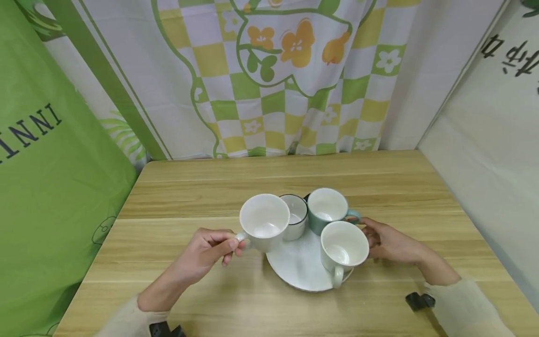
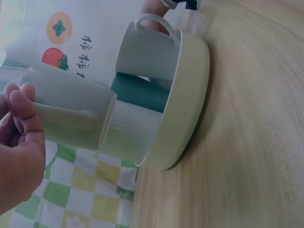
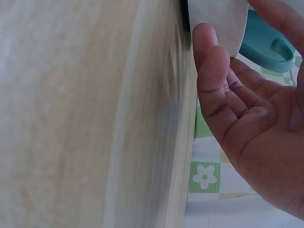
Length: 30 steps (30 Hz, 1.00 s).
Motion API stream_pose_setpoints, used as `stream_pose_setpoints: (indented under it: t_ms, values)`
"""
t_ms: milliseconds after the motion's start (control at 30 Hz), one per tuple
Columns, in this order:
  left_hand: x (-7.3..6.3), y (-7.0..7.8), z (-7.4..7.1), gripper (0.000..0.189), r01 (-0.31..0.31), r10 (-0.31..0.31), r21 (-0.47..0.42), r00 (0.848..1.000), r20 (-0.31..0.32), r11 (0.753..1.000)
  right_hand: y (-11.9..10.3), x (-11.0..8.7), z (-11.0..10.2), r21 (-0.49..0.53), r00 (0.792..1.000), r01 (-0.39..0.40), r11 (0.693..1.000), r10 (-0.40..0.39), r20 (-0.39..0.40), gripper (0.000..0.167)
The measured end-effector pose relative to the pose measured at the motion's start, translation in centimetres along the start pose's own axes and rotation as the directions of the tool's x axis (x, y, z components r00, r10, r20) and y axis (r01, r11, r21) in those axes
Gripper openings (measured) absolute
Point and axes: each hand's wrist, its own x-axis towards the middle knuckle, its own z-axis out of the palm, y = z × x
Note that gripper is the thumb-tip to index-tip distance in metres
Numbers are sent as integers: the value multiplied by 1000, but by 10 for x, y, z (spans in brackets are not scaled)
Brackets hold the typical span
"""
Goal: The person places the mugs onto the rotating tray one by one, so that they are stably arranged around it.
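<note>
Between its thumb and fingers, my left hand (image 1: 210, 250) pinches the handle of a white mug (image 1: 264, 222). That mug is raised over the left edge of a round white dish (image 1: 299, 267). In the left wrist view the lifted mug (image 2: 71, 102) is tilted beside a ribbed white cup (image 2: 130, 130). This cup (image 1: 295, 217) has a dark rim and stands in the dish, with a teal mug (image 1: 320, 220) and another white mug (image 1: 343, 250). My right hand (image 1: 389, 241) touches the dish's right side with loosely bent fingers, close to the teal handle; the white mug partly hides its fingertips.
The wooden table (image 1: 177, 187) extends around the dish on all sides. A checkered curtain (image 1: 294, 107) hangs behind it. A green cloth (image 1: 54, 178) is at the left, and a white cloth (image 1: 484, 140) with writing is at the right.
</note>
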Motion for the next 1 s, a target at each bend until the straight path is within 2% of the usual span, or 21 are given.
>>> stream_pose_setpoints:
  t_ms: [200, 467, 800, 1000]
  values:
    - [6, -8, 6, 24, -39, 38, 16, 998, 56, 999, 0, 0, 0, -8, 1000, -4, 1000, 4, -2, 79]
    - [10, -15, 16, 24, -91, 98, -59, 986, 133, 994, -2, -1, 0, -9, 1000, -4, 1000, 4, 0, 80]
    - [16, -25, 29, 20, -95, 113, -86, 968, 226, 992, 2, 0, 1, -29, 1000, -17, 999, 17, -3, 81]
    - [19, -33, 32, 22, -89, 115, -112, 958, 261, 990, 0, 0, 0, -25, 1000, -19, 999, 19, 0, 83]
